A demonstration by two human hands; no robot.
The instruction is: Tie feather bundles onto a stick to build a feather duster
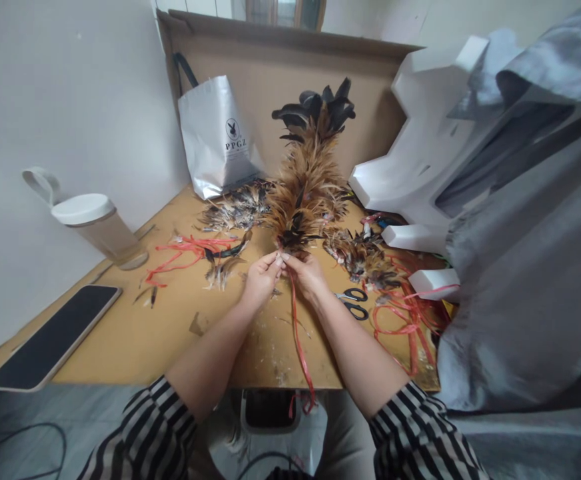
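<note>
A feather duster [313,167], brown with black feathers at its far tip, lies pointing away from me in the middle of the table. At its near end my left hand [263,277] is closed in a pinch, fingertips against the base of the feathers. My right hand [306,272] pinches at the same spot, its thumb and fingers meeting those of the left. From between them a red plastic strip [298,333] hangs down past the table's front edge. What exactly lies between the fingertips is too small to make out.
Black-handled scissors [355,303] lie right of my right forearm. Loose feathers [363,257] and red strips [410,313] litter the right side, more strips [190,250] the left. A phone [55,333], a lidded cup [100,227], a silver bag [215,140] and white foam [420,133] surround the work.
</note>
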